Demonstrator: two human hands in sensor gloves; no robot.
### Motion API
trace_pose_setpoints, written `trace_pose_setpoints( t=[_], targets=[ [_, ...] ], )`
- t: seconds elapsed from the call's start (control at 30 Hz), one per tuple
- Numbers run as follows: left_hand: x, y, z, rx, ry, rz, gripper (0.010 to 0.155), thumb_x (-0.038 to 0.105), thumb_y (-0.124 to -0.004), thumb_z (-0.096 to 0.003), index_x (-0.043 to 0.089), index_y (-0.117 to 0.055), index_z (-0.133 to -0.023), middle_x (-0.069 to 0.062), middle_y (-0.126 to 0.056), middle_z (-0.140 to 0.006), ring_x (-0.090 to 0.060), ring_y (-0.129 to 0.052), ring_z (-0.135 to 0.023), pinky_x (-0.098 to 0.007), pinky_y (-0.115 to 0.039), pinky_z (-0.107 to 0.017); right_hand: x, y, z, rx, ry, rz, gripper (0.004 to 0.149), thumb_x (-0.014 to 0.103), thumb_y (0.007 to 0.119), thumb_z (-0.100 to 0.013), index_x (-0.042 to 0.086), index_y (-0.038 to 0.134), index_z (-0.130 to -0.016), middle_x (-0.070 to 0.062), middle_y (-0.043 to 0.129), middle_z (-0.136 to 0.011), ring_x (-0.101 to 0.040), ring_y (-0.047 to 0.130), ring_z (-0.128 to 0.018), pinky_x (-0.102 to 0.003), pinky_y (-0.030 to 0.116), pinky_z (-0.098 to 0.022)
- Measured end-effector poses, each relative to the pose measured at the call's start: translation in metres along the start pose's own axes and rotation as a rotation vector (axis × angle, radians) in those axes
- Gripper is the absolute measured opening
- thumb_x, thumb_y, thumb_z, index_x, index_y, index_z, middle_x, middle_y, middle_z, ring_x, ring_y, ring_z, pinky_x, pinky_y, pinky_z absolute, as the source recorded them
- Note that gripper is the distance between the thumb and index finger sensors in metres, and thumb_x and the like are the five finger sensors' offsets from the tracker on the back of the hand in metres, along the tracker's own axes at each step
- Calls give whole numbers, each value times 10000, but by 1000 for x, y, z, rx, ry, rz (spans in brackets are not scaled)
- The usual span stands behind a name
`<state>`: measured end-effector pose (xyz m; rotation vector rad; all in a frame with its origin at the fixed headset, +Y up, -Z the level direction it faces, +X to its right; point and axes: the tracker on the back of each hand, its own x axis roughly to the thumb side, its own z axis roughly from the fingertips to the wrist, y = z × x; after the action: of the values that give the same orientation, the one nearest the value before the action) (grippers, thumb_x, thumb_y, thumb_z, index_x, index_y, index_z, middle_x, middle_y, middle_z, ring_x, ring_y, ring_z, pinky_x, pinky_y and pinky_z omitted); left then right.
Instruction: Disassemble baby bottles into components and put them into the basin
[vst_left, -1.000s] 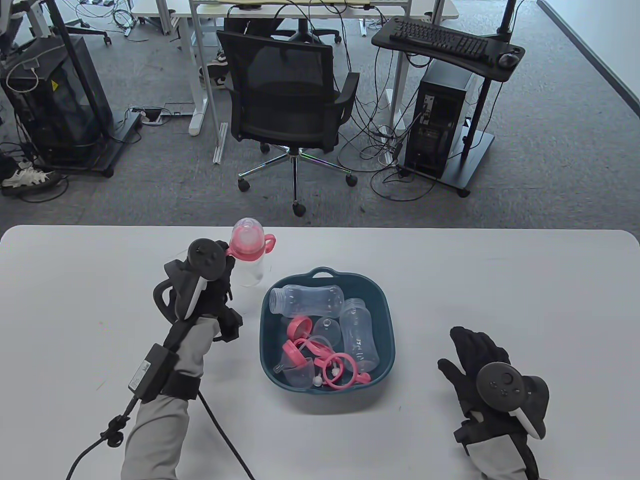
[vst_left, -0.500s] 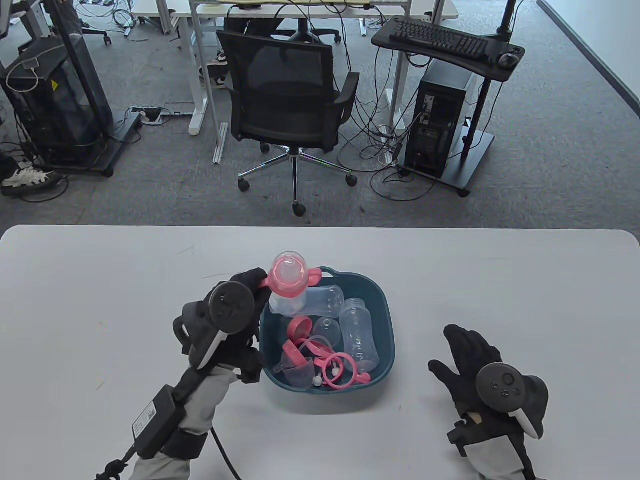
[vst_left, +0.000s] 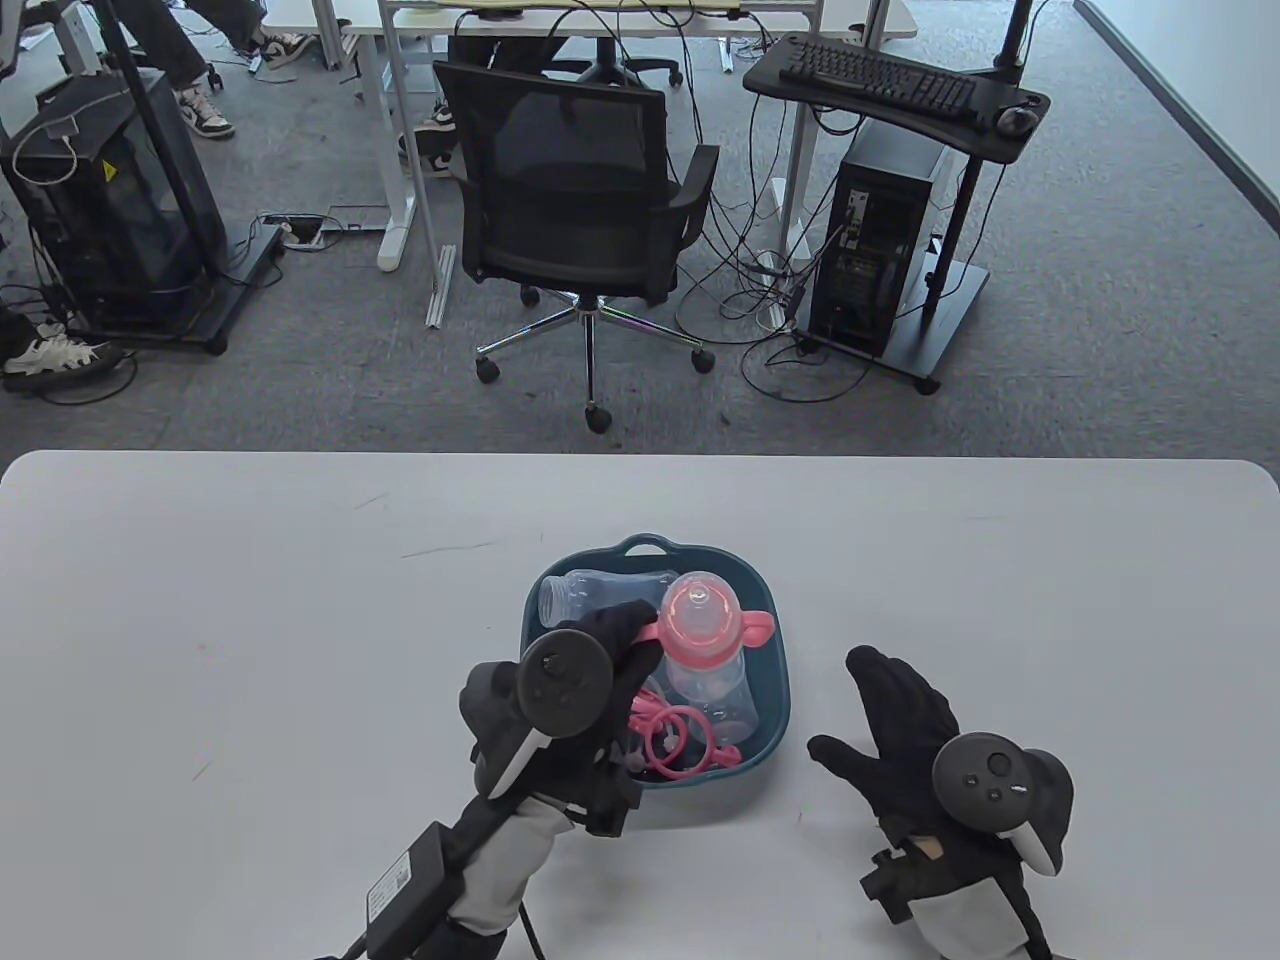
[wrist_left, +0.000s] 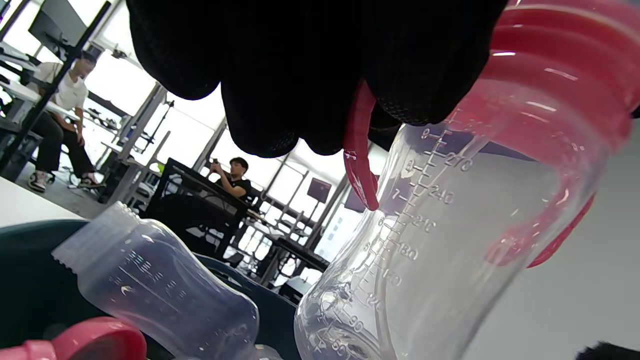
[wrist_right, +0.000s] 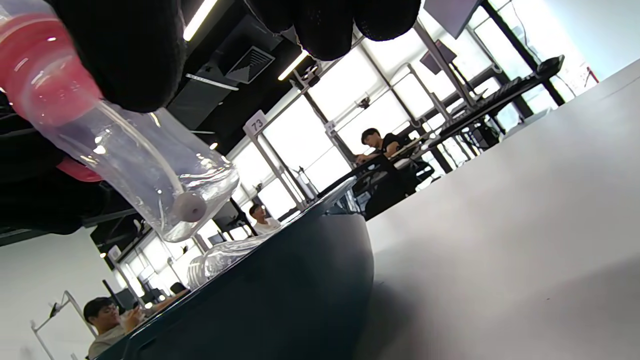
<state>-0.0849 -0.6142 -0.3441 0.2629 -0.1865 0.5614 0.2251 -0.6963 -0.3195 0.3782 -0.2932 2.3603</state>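
While your left hand (vst_left: 600, 665) pinches the bottle (vst_left: 705, 650) by one pink handle, the bottle hangs upright over the basin (vst_left: 775, 700), just right of centre in the table view. Your right hand (vst_left: 900, 720) lies spread and flat on the table (vst_left: 250, 600) at lower right, beside the basin, gripping nothing. In the left wrist view the fingers (wrist_left: 300, 75) close round the handle (wrist_left: 361, 150), with the clear body below. That body looks empty and light, thin smooth plastic, likely slippery under a glove; the handle is probably bendy, so the bottle may swing. I would take the clear body in one hand, at its narrow waist, and set the other round the ribbed pink collar (wrist_left: 550, 60), which should give better purchase for unscrewing. Loose bottles (vst_left: 600, 597) and pink rings (vst_left: 680, 745) already lie in the basin.
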Motion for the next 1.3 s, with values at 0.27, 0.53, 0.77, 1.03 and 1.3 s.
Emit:
trace_pose_setpoints(
  t=[0.27,0.53,0.77,1.03,1.3],
  targets=[
    [14,-28,4,-122,-42,91,432,440,-848,-444,375,-819,-871,46,-909,-794,-231,-975,-746,-480,-694,-653,1,17,-4,97,-16,-147,991,550,862,-449,137,297,-1152,-159,423,-1197,-450,369,-1085,-725,327,-708],
    [17,-49,10,-240,-96,228,432,432,-848,-449,367,-812,-875,38,-901,-800,-239,-965,-751,-485,-681,-656,-2,30,-5,121,-38,-314,1017,463,932,-423,138,287,-1138,-149,464,-1171,-448,447,-1073,-723,360,-705],
    [12,-50,6,-303,-104,248,467,417,-850,-459,382,-766,-916,49,-864,-869,-253,-917,-838,-499,-644,-689,1,25,-3,44,-64,-244,888,445,952,-423,185,448,-1107,-106,615,-1101,-460,587,-1001,-709,440,-692],
    [9,-27,9,-266,-203,352,956,428,-976,-361,410,-375,-1103,66,-414,-1173,-307,-592,-1123,-576,-482,-781,0,24,-3,40,-70,-54,882,440,954,-424,173,460,-1103,-117,622,-1092,-473,593,-986,-710,440,-687],
    [18,-25,14,-269,-327,314,1006,414,-1021,-309,417,-397,-1098,80,-441,-1170,-301,-657,-1100,-583,-524,-768,6,27,-3,75,-86,37,883,439,958,-421,172,465,-1102,-119,626,-1090,-472,598,-984,-714,433,-687]
  ],
)
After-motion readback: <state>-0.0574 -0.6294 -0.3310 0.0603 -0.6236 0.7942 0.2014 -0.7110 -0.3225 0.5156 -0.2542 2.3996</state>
